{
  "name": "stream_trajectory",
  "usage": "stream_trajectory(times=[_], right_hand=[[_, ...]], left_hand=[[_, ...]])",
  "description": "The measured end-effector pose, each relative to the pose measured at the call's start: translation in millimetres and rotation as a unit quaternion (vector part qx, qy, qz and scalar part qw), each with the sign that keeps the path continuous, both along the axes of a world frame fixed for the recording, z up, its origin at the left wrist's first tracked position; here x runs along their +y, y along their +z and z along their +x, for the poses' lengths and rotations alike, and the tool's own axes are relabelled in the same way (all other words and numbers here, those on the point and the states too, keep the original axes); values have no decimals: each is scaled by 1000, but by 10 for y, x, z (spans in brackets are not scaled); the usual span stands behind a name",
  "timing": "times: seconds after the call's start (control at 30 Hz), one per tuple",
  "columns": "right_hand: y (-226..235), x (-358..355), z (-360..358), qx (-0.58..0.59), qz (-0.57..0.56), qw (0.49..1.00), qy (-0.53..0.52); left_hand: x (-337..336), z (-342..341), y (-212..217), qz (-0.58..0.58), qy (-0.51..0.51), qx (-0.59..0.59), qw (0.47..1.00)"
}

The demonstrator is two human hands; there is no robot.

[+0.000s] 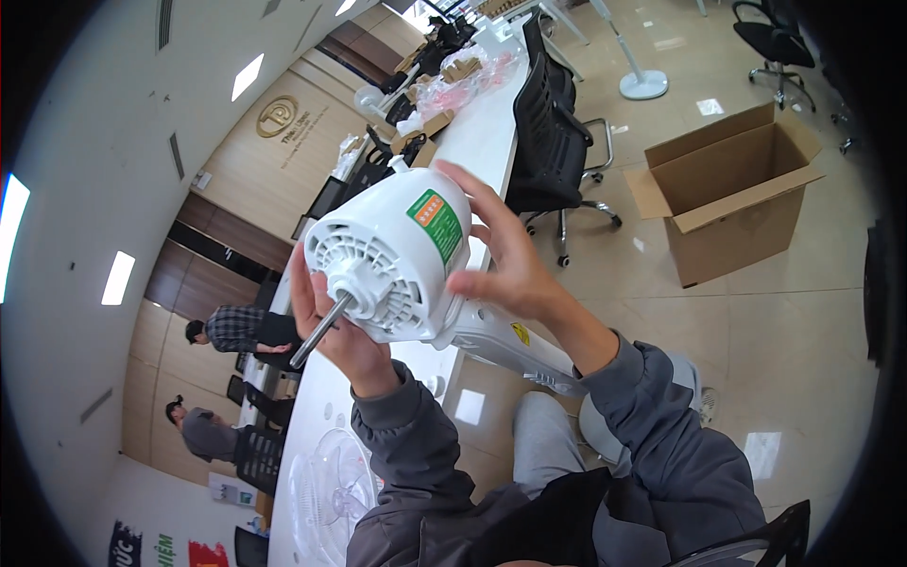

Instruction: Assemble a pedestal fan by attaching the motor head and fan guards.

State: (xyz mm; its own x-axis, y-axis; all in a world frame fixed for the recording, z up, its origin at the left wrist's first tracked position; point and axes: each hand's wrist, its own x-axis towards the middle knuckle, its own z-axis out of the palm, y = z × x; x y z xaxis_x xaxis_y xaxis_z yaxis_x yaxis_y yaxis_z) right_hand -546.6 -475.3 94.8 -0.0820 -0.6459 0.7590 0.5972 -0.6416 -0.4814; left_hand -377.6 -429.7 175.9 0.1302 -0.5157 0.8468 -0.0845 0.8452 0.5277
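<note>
A white fan motor housing (387,236) with a vented front is up before me, between my two hands. Its bare metal shaft (323,331) points toward the lower left, and a green and orange label (435,225) sits on its side. My left hand (354,345) is closed around the lower left of the housing, partly hidden behind it. My right hand (515,260) grips the right side, its thumb and fingers against the shell. Below the housing, a white fan body with a control panel (510,345) slants toward my right forearm.
On the long white table (316,402) lies a clear fan blade (335,487). An open cardboard box (737,236) stands on the floor at right, and a black office chair (548,142) beside the table. Plastic wrapping (468,85) covers the far end. Two people (236,331) are at left.
</note>
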Motion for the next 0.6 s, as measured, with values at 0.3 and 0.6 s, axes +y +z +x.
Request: stream_trajectory(times=[0.3, 0.6], right_hand=[[-263, -680, 277, -177, 18, 857, 483], [24, -603, 240, -203, -21, 912, 356]], left_hand=[[147, -311, 76, -8, 120, -231, 965], [223, -445, -55, 38, 207, -201, 957]])
